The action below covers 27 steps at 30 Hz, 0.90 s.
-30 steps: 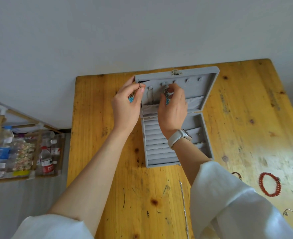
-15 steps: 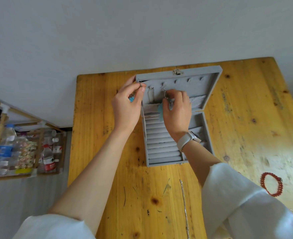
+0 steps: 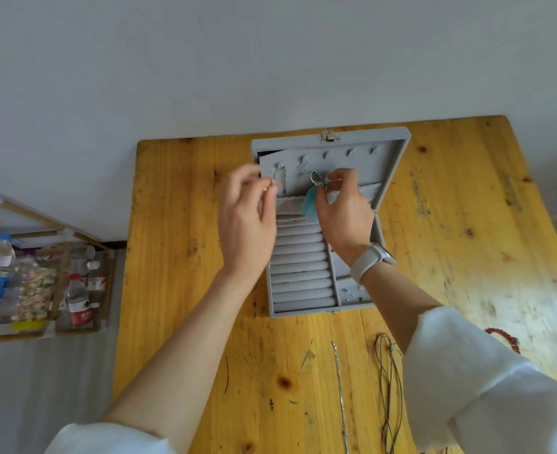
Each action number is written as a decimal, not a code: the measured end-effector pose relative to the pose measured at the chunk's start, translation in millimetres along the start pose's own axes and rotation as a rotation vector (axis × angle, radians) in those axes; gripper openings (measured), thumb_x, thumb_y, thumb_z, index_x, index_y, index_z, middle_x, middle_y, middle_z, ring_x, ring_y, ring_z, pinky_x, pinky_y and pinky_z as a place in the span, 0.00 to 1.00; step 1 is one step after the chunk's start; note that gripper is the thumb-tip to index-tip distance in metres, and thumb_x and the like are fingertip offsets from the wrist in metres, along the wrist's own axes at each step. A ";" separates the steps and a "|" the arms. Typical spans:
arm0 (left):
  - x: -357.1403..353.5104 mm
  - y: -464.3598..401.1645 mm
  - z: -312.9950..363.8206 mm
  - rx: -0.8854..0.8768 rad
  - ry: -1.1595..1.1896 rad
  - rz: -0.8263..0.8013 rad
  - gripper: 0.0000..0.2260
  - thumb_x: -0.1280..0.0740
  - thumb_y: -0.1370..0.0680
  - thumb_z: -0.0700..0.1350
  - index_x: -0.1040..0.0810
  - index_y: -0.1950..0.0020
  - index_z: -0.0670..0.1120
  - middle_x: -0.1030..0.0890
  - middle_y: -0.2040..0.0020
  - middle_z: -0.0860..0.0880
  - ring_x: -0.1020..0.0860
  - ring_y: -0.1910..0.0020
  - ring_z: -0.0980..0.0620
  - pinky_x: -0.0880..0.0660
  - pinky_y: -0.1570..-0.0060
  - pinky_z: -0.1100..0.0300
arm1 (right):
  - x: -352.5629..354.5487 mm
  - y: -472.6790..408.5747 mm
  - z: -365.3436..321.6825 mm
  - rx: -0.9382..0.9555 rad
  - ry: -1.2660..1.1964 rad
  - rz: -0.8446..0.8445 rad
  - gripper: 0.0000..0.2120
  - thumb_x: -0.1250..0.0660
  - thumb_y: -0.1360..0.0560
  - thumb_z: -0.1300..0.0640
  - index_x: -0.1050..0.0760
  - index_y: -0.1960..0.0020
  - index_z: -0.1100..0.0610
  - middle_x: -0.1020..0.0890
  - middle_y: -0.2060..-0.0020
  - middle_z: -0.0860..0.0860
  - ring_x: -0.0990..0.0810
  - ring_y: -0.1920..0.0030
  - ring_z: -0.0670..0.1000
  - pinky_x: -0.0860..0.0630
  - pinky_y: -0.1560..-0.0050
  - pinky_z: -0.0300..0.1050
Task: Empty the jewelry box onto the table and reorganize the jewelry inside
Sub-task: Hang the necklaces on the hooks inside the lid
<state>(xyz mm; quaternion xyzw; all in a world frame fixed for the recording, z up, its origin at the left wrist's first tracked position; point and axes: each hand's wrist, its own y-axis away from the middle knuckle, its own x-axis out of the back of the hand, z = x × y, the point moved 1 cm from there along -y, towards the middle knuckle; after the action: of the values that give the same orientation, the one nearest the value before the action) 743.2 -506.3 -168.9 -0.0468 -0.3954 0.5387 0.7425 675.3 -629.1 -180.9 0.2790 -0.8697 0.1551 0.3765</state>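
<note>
An open grey jewelry box [image 3: 303, 290] stands on the wooden table [image 3: 451, 224], its lid [image 3: 392, 165] upright with a row of hooks. My right hand [image 3: 344, 211] pinches a metal earring with a turquoise feather [image 3: 308, 201], which hangs from a lid hook. My left hand [image 3: 246, 214] is raised at the lid's left edge and pinches a small metal earring [image 3: 271, 183]. Ring rolls fill the box's left half. Small studs [image 3: 352, 294] lie in the near right compartment.
On the table in front of the box lie a silver chain [image 3: 340, 388], a brown cord necklace [image 3: 387, 381] and a red bead bracelet [image 3: 508, 339]. A wooden shelf [image 3: 34, 283] with water bottles stands on the floor to the left. A white wall is behind the table.
My right hand has slid right and down, uncovering the feather earring on its hook. My left hand has lifted slightly with the small earring. The view has shifted closer.
</note>
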 end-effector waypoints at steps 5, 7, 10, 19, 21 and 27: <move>-24.4 18.0 -3.6 -0.099 -0.194 -0.421 0.05 0.34 0.25 0.37 0.19 0.53 0.38 0.20 0.43 0.43 0.24 0.47 0.43 0.25 0.50 0.53 | 0.8 -4.9 1.2 -0.047 -0.103 -0.096 0.13 0.36 0.25 0.58 0.30 0.42 0.60 0.20 0.48 0.54 0.22 0.48 0.56 0.30 0.53 0.46; -27.9 18.3 -5.6 -0.110 -0.291 -0.435 0.03 0.32 0.26 0.37 0.19 0.55 0.39 0.19 0.44 0.43 0.25 0.47 0.42 0.24 0.52 0.50 | 2.7 -6.9 1.7 -0.065 -0.118 -0.106 0.13 0.37 0.25 0.60 0.29 0.42 0.61 0.20 0.48 0.54 0.23 0.47 0.55 0.30 0.53 0.44; -26.3 21.5 -6.5 -0.150 -0.334 -0.429 0.02 0.30 0.28 0.37 0.19 0.56 0.40 0.17 0.48 0.44 0.25 0.46 0.42 0.25 0.53 0.49 | 6.2 -10.2 5.2 -0.107 -0.154 -0.091 0.11 0.37 0.26 0.61 0.26 0.44 0.61 0.21 0.48 0.55 0.23 0.48 0.54 0.32 0.55 0.39; -17.4 19.0 -16.5 -0.159 -0.226 -0.545 0.04 0.32 0.27 0.36 0.18 0.55 0.40 0.17 0.51 0.45 0.25 0.40 0.43 0.30 0.39 0.50 | 12.1 -15.2 -1.2 -0.425 -0.746 -0.065 0.06 0.35 0.27 0.67 0.27 0.58 0.57 0.23 0.65 0.52 0.21 0.67 0.49 0.20 0.61 0.41; -15.2 17.9 -16.4 -0.144 -0.194 -0.567 0.03 0.32 0.27 0.36 0.18 0.55 0.40 0.17 0.50 0.45 0.26 0.39 0.43 0.32 0.38 0.54 | 13.2 -14.4 -6.1 -0.467 -0.894 -0.086 0.09 0.36 0.27 0.69 0.28 0.59 0.56 0.24 0.61 0.54 0.20 0.62 0.51 0.19 0.59 0.39; -10.2 10.9 -16.0 -0.081 -0.132 -0.652 0.05 0.32 0.26 0.37 0.17 0.53 0.40 0.18 0.46 0.46 0.30 0.34 0.45 0.39 0.36 0.59 | 11.9 -12.4 -11.3 -0.557 -1.064 -0.189 0.09 0.41 0.25 0.71 0.32 0.56 0.59 0.25 0.55 0.58 0.20 0.62 0.53 0.19 0.64 0.38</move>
<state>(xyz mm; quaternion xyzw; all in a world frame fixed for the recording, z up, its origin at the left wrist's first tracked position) 744.0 -504.6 -190.7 0.0877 -0.4577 0.2584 0.8462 682.5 -638.0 -163.8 0.2852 -0.9179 -0.2731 -0.0387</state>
